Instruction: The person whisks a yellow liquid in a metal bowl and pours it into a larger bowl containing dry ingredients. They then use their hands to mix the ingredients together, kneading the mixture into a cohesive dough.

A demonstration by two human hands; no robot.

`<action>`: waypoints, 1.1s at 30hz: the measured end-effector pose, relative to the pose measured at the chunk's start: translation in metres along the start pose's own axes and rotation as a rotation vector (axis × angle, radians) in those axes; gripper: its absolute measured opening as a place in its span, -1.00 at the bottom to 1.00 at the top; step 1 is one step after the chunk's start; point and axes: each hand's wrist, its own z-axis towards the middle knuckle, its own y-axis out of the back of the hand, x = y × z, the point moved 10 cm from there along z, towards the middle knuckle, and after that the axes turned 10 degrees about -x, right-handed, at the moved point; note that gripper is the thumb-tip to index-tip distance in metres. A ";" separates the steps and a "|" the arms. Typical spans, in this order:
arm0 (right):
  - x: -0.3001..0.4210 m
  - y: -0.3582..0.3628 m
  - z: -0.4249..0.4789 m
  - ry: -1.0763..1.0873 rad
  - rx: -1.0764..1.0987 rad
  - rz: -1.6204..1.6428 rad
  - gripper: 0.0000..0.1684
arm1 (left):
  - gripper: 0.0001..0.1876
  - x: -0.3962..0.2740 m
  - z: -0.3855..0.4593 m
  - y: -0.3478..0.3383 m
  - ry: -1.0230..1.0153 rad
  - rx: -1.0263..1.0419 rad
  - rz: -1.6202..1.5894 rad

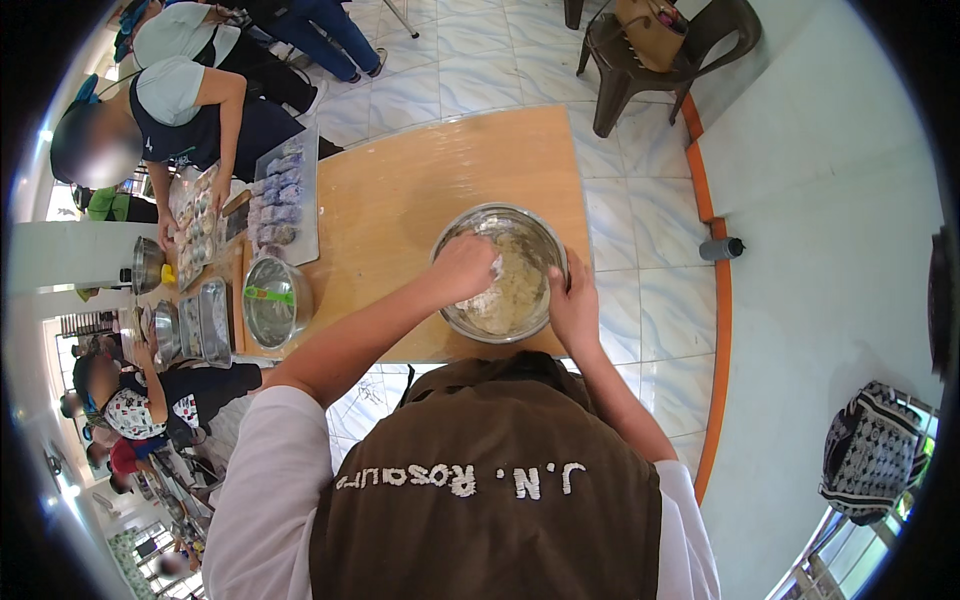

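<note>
A round metal mixing bowl [501, 337] stands near the front right of the wooden table. Inside it lies a pale, crumbly dough [517, 281] with loose white flour [475, 303] on the near left side. My left hand [466, 264] is down in the bowl with its fingers curled. Its fingertips are hidden, so whether it grips something cannot be made out. My right hand [576, 304] grips the bowl's right rim, thumb inside and fingers around the outer wall.
On the wooden table [450, 165] at left stand another metal bowl [274, 330] with a green spoon [270, 295] across it, and a tray [309, 225] of wrapped pieces. A co-worker [180, 97] handles a filled muffin tin [196, 217]. A plastic chair [637, 75] stands behind.
</note>
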 end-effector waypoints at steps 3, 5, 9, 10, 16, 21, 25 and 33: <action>-0.001 -0.002 -0.018 -0.080 0.026 0.079 -0.57 | -0.76 0.010 0.012 -0.018 0.004 -0.166 -0.024; -0.002 -0.003 -0.016 -0.071 -0.012 0.077 -0.57 | -0.72 0.006 0.025 -0.030 0.057 -0.152 -0.033; 0.006 0.003 -0.002 0.048 -0.137 0.081 -0.63 | -0.66 -0.015 0.027 -0.070 0.042 0.147 -0.040; 0.009 0.005 0.002 0.056 -0.144 0.082 -0.64 | -0.65 -0.023 0.022 -0.080 -0.014 0.232 -0.029; 0.016 0.005 0.031 0.175 -0.120 0.009 -0.70 | -0.61 -0.064 0.002 -0.070 -0.151 0.544 0.008; 0.021 -0.005 0.042 0.228 -0.035 -0.031 -0.67 | -0.66 -0.073 0.000 -0.049 -0.282 0.564 0.030; 0.019 -0.008 0.044 0.234 -0.019 -0.049 -0.68 | -0.80 -0.065 0.001 -0.020 -0.508 0.292 -0.073; 0.020 -0.005 0.043 0.209 -0.045 -0.036 -0.67 | -0.87 -0.010 -0.023 -0.018 -0.149 0.066 -0.003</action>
